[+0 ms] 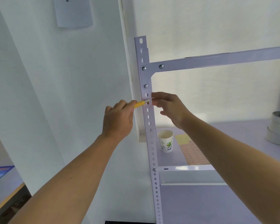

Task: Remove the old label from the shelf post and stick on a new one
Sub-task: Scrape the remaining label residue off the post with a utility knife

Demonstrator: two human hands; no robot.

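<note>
Left hand (pixel 118 120) grip on yellow knife (pixel 141 103), tip at shelf post (pixel 149 126) edge

Shelf post (pixel 149 126): pale lilac-white, with a column of small holes. Knife (pixel 141 103): yellow handle, silver blade. Paper cup (pixel 166 141): white with green print. Label sheet (pixel 194 153): rows of orange-outlined labels, on a yellow sheet (pixel 183 138). Tape rolls (pixel 279 128): white. Wall (pixel 63 78): white.

Left hand (pixel 118 120) presses yellow knife (pixel 141 103) against shelf post (pixel 149 126); right hand (pixel 170 107) beside.
</note>
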